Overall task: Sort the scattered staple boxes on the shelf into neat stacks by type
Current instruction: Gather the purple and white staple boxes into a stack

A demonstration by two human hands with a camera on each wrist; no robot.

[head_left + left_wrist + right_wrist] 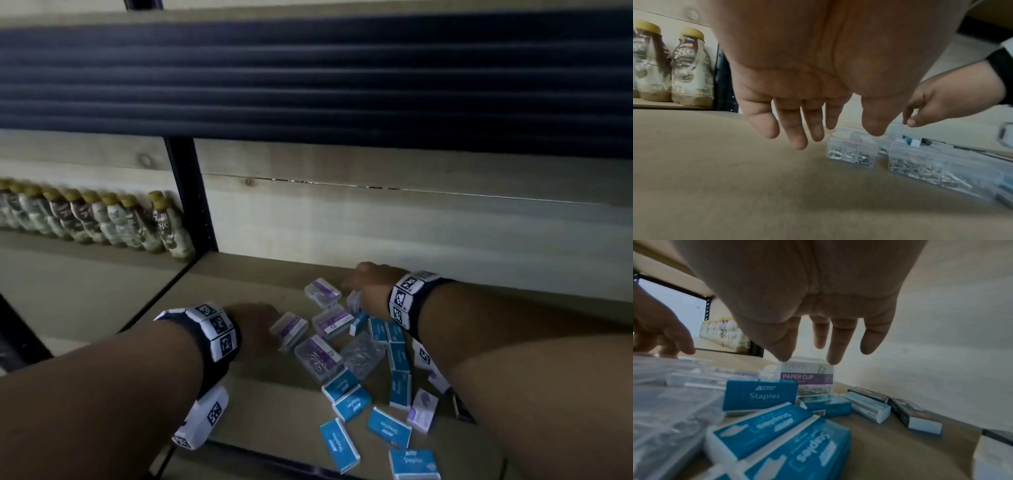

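Note:
Blue staple boxes (352, 404) lie scattered on the wooden shelf (239, 284), mixed with clear paper clip boxes (332, 320) that carry purple labels. My left hand (260, 322) hovers with straight fingers just left of one clear box (289, 329) and holds nothing. In the left wrist view this hand (830, 123) hangs above bare board beside a clear box (853, 151). My right hand (363, 284) reaches to the back of the pile. Its spread fingers (832, 356) hang over an upright paper clip box (806, 378); blue staple boxes (760, 395) lie below the wrist.
Black staple boxes (914, 415) lie along the back wall at the right. A row of gold-capped bottles (102, 219) stands in the neighbouring bay, beyond a dark upright post (191, 195). A dark shelf beam (308, 78) hangs low overhead. Bare board (725, 170) spreads left of the pile.

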